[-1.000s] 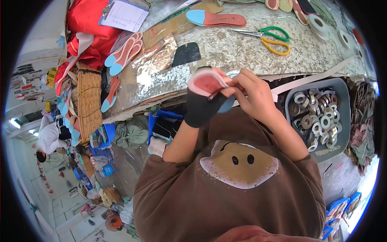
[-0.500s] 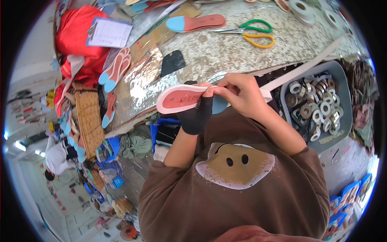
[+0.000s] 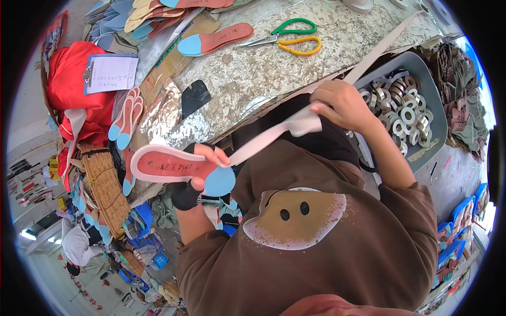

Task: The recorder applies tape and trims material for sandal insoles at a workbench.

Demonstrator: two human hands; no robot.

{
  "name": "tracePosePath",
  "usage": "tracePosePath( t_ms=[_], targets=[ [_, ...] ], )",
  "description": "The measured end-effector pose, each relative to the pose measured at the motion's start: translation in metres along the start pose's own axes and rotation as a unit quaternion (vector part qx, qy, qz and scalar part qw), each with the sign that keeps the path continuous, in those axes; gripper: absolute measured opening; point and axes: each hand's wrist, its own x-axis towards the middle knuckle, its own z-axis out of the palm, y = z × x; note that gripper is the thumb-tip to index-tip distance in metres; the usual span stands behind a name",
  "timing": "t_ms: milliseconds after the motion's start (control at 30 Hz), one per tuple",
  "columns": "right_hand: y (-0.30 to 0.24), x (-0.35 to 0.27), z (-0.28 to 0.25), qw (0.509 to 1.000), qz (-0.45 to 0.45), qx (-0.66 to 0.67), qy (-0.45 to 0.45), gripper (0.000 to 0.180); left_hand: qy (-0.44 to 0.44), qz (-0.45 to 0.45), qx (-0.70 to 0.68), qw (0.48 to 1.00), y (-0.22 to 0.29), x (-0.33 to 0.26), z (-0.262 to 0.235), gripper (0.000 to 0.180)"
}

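At 9 o'clock, left hand (image 3: pixel 197 174), in a dark fingerless glove, fingers (image 3: pixel 213 156) curled tight round the heel end of a pink insole (image 3: pixel 168 167) w/ a blue heel patch. Held flat, red face up, prob. so the edge is easy to reach. At 1 o'clock, right hand (image 3: pixel 342 108), fingers pinched shut on a pale strip (image 3: pixel 279 134). Strip pulled tight from the insole edge up to that hand, then on past it toward 1 o'clock over the table edge. Prob. kept tight so it lies smooth along the rim. Both hands held over the lap, close to the brown top (image 3: pixel 316 237), off the table.

Around: grey bin (image 3: pixel 429 100) at 2 o'clock, just beside the right hand, full of tape rolls (image 3: pixel 406 113). Up at 12 o'clock on the silver-topped table (image 3: pixel 253 79): scissors w/ green and yellow handles (image 3: pixel 292 39) and one more insole (image 3: pixel 211 39), well apart from the hands. Dark heel-shaped piece (image 3: pixel 195 96) at 11 o'clock. Clipboard (image 3: pixel 110 73) on a red bag (image 3: pixel 74 95) at 10 o'clock, w/ a few insoles (image 3: pixel 125 118) leaning by it. Woven basket (image 3: pixel 105 184) at 9 o'clock, near the held insole's toe end. Nothing between the two hands but the strip. Bin rim close to the right wrist.
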Motion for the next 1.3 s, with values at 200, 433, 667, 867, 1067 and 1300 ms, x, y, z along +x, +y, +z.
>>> tracePosePath(
  t_ms=[200,433,667,867,1067,1300],
  targets=[
    [0.028,-0.057,-0.013,0.981,0.19,-0.034,0.007,0.039,0.066,-0.026,-0.04,0.997,0.01,-0.053,-0.053,0.069],
    [0.011,-0.054,-0.007,0.993,0.11,0.03,0.027,0.019,0.037,-0.111,-0.12,0.986,-0.004,-0.058,-0.081,0.075],
    [0.046,0.084,-0.016,0.968,-0.054,-0.186,0.161,0.028,0.057,-0.018,-0.192,0.979,-0.035,0.039,-0.034,0.046],
    [0.075,0.106,-0.005,0.957,-0.026,-0.285,0.053,0.04,0.1,0.018,-0.125,0.987,-0.016,0.041,-0.018,0.036],
    [0.008,0.044,-0.035,0.973,0.182,-0.139,-0.028,0.034,0.24,0.058,0.024,0.969,-0.018,0.017,-0.04,0.037],
    [-0.094,0.0,0.037,0.931,0.062,0.339,-0.12,0.1,0.378,0.145,0.208,0.89,-0.037,0.043,-0.017,0.021]
  ],
)
